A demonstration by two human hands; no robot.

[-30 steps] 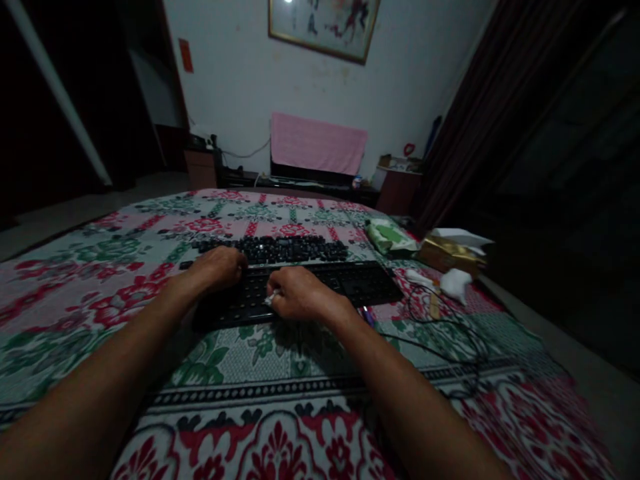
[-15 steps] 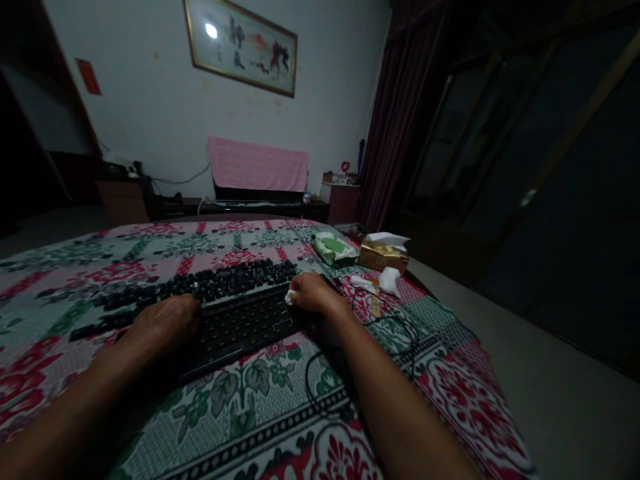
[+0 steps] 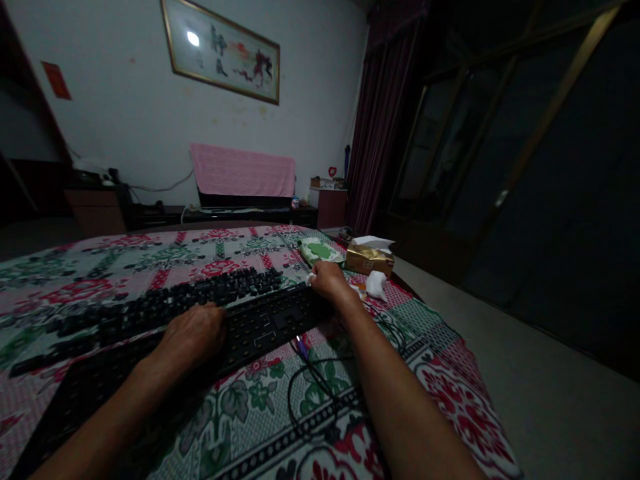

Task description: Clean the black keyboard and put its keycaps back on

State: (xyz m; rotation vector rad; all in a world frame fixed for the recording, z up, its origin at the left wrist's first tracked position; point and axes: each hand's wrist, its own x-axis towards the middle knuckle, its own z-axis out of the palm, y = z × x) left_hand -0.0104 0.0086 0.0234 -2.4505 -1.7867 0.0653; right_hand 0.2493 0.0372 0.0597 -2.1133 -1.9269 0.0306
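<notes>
A black keyboard base [image 3: 260, 331] with its keycaps off lies at a slant across the patterned tablecloth. My left hand [image 3: 197, 328] is closed over the middle of the base, its fingertips partly hidden. At the far edge, near the right end, my right hand [image 3: 330, 281] pinches a small white wipe [image 3: 311, 279] against the base. Behind the base, loose black keycaps [image 3: 185, 297] lie in a long band. A black cable [image 3: 325, 387] loops beside the base, with a purple plug [image 3: 301, 347] by its near edge.
Beyond my right hand are a green-and-white wipes pack [image 3: 320, 251] and a gold tissue box [image 3: 370, 259]. A crumpled white tissue [image 3: 377, 285] lies in front of the box. The tablecloth [image 3: 260, 407] drops over the table's right edge.
My right hand has moved with the wipe to the base's far right edge. My left hand sits farther right along the base. The purple plug now shows, and the view has turned slightly right.
</notes>
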